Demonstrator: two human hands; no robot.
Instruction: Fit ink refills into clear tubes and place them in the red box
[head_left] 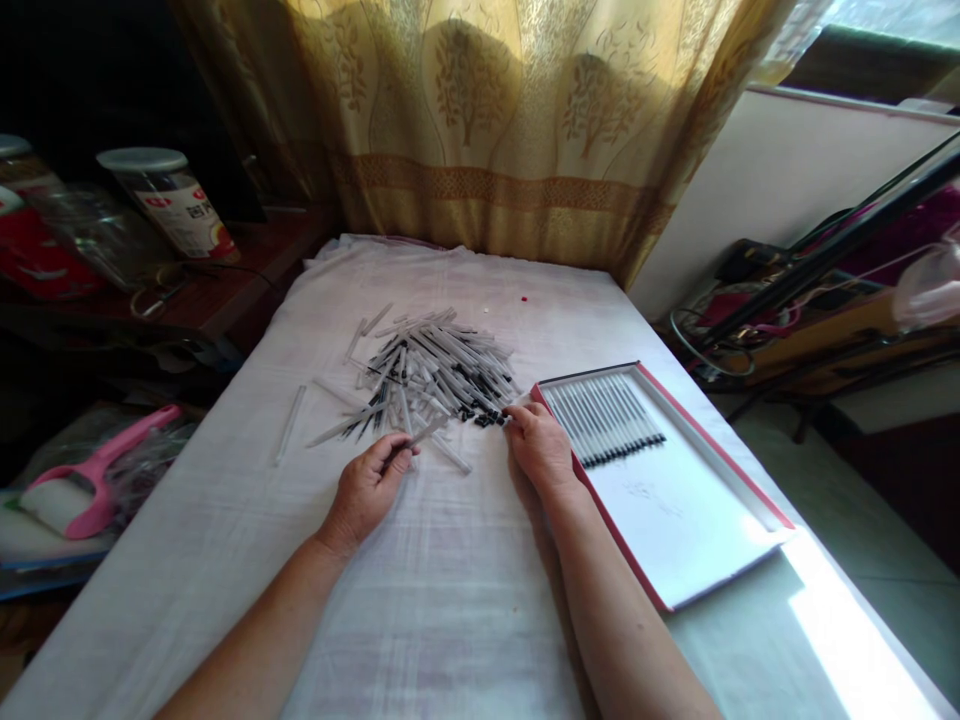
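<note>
My left hand (367, 490) is closed around a translucent pen barrel (427, 432), which points up and to the right from the fingers. At the right edge of the pile, my right hand (541, 440) has its thumb and fingertips pinched together beside small black pen plugs (481, 418); whether one is between them I cannot make out. Beyond both hands lies a loose pile of pen parts (439, 365), clear barrels mixed with black pieces. To the right of my right hand, a row of pens (604, 415) with black ends lies in a shallow red-rimmed box (690, 545).
A white cloth covers the table (420, 610). One loose barrel (289, 425) lies left of the pile, and a small red bit (524, 299) lies behind it. Jars (172, 205) stand on a dark cabinet at left, near a pink-handled peeler-like tool (97, 480). A patterned curtain (480, 120) hangs behind.
</note>
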